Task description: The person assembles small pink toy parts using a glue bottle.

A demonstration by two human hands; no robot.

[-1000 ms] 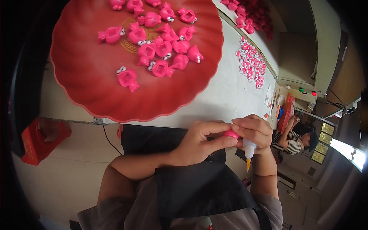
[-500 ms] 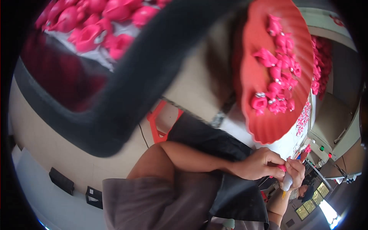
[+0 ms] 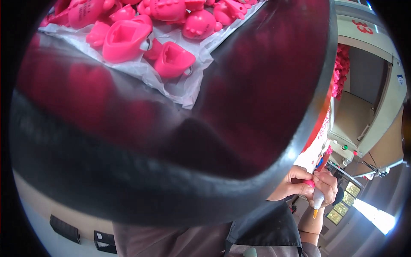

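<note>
At the lower right, my left hand (image 3: 294,183) pinches a small pink plastic piece (image 3: 309,183), mostly covered by the fingers. My right hand (image 3: 329,186) meets it there, wrapped round a small white squeeze bottle (image 3: 318,198) whose amber nozzle tip points downward. Fingers of both hands touch or nearly touch around the piece. The black bin covers my left forearm. That large black bin (image 3: 171,205) fills much of the view. Inside it, pink plastic figure parts (image 3: 128,40) with square hollows and white-and-black eyes rest on white paper (image 3: 188,92).
The red scalloped plate (image 3: 317,128) shows only as a sliver behind the bin's right rim. Beyond stands a pale machine (image 3: 364,36) with green and red buttons and a heap of pink parts (image 3: 341,70) by its opening. Black boxes (image 3: 64,229) lie lower left.
The black bin with pink parts has swung right and nearer, covering the red plate and my left forearm. My hands keep their grip, appearing slightly further left.
</note>
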